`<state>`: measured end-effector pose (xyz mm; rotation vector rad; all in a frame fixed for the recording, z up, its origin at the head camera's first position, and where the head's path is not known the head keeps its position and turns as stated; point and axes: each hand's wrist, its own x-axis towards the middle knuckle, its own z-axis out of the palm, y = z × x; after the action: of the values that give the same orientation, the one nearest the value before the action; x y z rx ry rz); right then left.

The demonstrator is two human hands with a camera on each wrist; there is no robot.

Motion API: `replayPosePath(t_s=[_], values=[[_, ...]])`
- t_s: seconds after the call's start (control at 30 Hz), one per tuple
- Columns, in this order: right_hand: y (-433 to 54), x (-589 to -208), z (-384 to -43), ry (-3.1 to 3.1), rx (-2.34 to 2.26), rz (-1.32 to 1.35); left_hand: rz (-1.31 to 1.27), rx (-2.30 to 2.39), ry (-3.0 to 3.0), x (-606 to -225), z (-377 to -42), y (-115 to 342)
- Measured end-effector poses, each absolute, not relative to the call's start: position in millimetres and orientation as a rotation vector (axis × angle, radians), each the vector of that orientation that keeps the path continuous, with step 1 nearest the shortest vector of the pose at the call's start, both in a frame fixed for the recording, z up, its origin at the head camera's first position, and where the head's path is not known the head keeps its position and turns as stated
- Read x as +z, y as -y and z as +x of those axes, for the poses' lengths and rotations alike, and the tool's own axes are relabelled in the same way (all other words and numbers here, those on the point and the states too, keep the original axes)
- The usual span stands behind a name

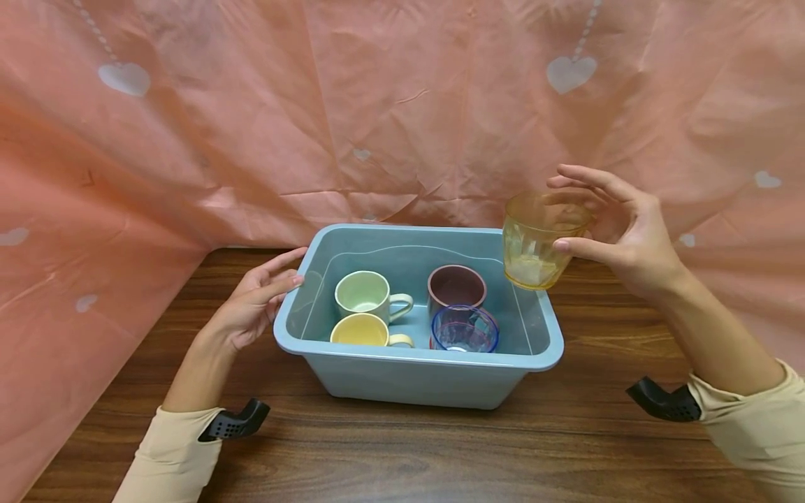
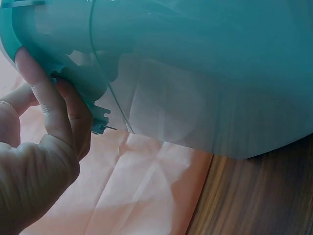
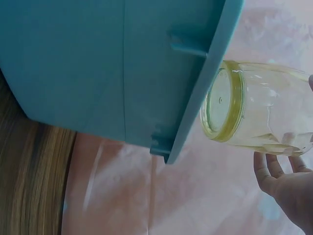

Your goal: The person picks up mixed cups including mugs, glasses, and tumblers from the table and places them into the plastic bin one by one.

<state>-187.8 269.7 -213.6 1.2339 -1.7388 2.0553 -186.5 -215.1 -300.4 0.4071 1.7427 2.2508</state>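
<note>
A light-blue plastic tub stands on the wooden table. At its left rim my left hand holds on, with fingers bent under the rim in the left wrist view. My right hand grips a clear yellow tumbler between thumb and fingers. The tumbler is upright and overlaps the tub's right rim in the head view; its base shows beside the rim in the right wrist view. Inside the tub are a pale green mug, a yellow mug, a plum-coloured cup and a clear blue-rimmed cup.
The brown wooden table reaches under the tub and both forearms. Behind and along the left hangs a pink cloth with pale hearts. Each wrist wears a black camera mount. Inside the tub, the mugs stand left and the cups right.
</note>
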Motion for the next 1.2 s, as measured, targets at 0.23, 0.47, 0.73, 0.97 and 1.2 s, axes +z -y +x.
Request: replayPosePath(t_s=[0.23,0.47,0.73,0.97,1.2], values=[[-255,-217,-184,1.848,1.976,1.243,0.400,2.247,-1.754,-301,-186,216],[-241,-226,-180,2.020,1.896,1.283,0.401,2.245,-1.758,-300,-185,216],[-231,-235,-178,2.084,1.831,1.424,0.395,2.239,-1.767,-300,-185,216],[-225,-235,-174,2.147,1.786,1.446,0.380,2.227,-1.780,-299,-185,214],[-220,-237,-175,2.156,1.776,1.511,0.393,2.233,-1.772,-298,-185,213]])
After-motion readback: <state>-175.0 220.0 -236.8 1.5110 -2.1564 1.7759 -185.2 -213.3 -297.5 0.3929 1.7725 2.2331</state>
